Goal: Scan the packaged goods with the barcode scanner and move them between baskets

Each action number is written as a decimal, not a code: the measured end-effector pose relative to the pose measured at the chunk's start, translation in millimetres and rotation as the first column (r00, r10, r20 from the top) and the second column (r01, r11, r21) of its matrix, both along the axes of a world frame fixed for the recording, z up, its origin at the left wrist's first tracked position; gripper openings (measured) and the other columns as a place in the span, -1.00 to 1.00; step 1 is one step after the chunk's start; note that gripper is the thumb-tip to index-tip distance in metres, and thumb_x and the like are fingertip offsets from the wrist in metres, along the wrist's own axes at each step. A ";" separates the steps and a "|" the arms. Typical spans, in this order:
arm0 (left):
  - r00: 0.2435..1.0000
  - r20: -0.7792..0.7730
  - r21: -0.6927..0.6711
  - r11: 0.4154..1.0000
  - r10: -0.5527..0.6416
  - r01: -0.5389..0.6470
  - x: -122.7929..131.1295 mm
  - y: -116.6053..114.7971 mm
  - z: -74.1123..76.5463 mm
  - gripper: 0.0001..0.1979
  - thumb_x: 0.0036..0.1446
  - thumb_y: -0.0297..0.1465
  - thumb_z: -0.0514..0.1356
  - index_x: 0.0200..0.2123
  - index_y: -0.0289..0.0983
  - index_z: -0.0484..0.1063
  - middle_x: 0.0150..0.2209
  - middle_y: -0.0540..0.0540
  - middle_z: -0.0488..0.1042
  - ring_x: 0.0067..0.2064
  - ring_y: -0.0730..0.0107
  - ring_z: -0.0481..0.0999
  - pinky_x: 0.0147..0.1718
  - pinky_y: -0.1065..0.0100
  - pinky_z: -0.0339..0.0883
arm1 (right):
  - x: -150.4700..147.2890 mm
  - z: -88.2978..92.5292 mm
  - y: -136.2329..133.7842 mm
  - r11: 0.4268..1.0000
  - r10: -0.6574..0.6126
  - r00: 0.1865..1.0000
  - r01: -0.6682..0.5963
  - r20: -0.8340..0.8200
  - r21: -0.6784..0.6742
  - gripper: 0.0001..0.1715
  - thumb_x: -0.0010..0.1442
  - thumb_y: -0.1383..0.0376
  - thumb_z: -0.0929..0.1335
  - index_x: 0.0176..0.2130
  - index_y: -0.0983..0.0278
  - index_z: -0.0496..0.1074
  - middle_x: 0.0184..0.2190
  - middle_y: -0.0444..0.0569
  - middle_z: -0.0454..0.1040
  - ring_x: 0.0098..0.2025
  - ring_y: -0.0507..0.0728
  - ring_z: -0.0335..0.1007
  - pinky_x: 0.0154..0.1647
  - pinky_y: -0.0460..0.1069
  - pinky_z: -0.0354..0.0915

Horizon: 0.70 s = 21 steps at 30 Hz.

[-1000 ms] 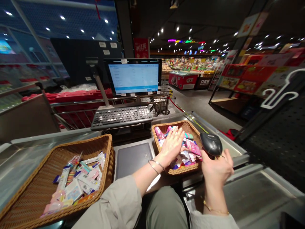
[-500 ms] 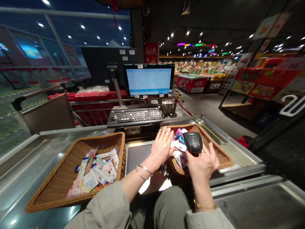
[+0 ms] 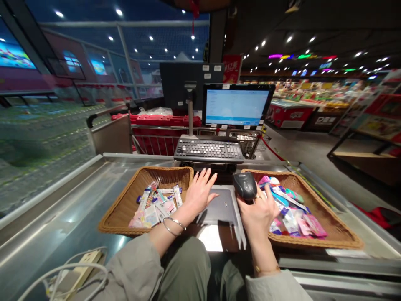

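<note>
My right hand [image 3: 258, 211] is wrapped round a black handheld barcode scanner [image 3: 244, 186], at the left side of the right wicker basket [image 3: 340, 228]. That basket holds a pile of small packaged items [image 3: 290, 209] in pink, blue and white. With fingers stretched out and thumb apart, my left hand [image 3: 200, 192] hovers by the right rim of the left wicker basket [image 3: 117, 213]; nothing shows in it. Small packs and tubes [image 3: 158, 207] lie heaped in the left basket. Between the baskets is a flat grey plate [image 3: 221, 205] set in the counter.
Behind the baskets stand a black keyboard [image 3: 208, 150] and a lit monitor [image 3: 236, 106]. A power strip [image 3: 79, 271] with white cables lies at the lower left of the metal counter [image 3: 75, 205]. A shopping cart [image 3: 163, 138] is beyond the counter.
My left hand has moved from the right basket across to the left basket's edge, its fingers now spread. The view has swung left. The scanner stays in my right hand.
</note>
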State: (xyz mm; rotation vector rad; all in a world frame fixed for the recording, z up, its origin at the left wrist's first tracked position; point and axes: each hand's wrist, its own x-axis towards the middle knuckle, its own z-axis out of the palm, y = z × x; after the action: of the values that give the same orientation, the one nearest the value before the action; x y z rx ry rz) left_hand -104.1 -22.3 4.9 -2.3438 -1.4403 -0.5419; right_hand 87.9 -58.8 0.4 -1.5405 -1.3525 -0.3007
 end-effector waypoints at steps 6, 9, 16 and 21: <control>0.994 -0.056 -0.031 0.995 0.090 -0.091 -67.2 -2.9 -11.4 -0.34 0.23 -0.20 0.22 0.32 -0.29 0.17 0.37 -0.33 0.13 0.39 -0.02 0.09 0.31 -0.03 0.09 | -26.3 -9.0 8.0 0.995 0.099 0.995 -0.098 0.003 -0.025 -0.52 0.04 0.20 0.39 -0.03 0.29 0.51 0.02 0.14 0.53 0.25 0.36 0.21 0.19 0.27 0.10; 0.987 -0.086 -0.047 0.989 0.132 -0.137 -95.9 -3.0 -15.0 -0.38 0.25 -0.21 0.20 0.31 -0.29 0.20 0.36 -0.32 0.16 0.39 0.00 0.11 0.30 -0.01 0.10 | -36.1 -12.8 11.8 0.991 0.125 0.992 -0.125 0.001 -0.044 -0.51 0.03 0.22 0.38 -0.03 0.30 0.51 0.03 0.14 0.52 0.26 0.37 0.21 0.20 0.27 0.11; 0.974 -0.177 -0.105 0.981 0.144 -0.164 -142.8 5.7 -25.7 -0.44 0.27 -0.29 0.18 0.29 -0.30 0.22 0.35 -0.32 0.17 0.38 0.04 0.14 0.32 -0.01 0.05 | -54.6 -20.6 21.4 0.985 0.146 0.989 -0.145 -0.005 -0.094 -0.52 0.02 0.20 0.36 -0.05 0.31 0.50 0.04 0.18 0.51 0.26 0.36 0.20 0.20 0.28 0.10; 0.956 -0.290 -0.219 0.969 0.043 -0.110 -162.1 23.3 -45.6 -0.49 0.27 -0.45 0.13 0.28 -0.25 0.24 0.34 -0.28 0.20 0.38 0.11 0.13 0.30 0.03 0.07 | -59.5 -29.8 26.4 0.976 0.179 0.984 -0.177 0.003 -0.126 -0.58 0.03 0.21 0.35 -0.10 0.29 0.51 0.03 0.14 0.52 0.29 0.35 0.17 0.21 0.28 0.07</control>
State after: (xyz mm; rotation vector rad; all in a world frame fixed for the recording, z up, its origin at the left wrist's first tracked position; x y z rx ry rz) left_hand -266.2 1.0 -40.8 -2.4053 -1.5182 -0.0097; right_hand 28.4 -32.5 -29.5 -1.5088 -1.5336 -0.1167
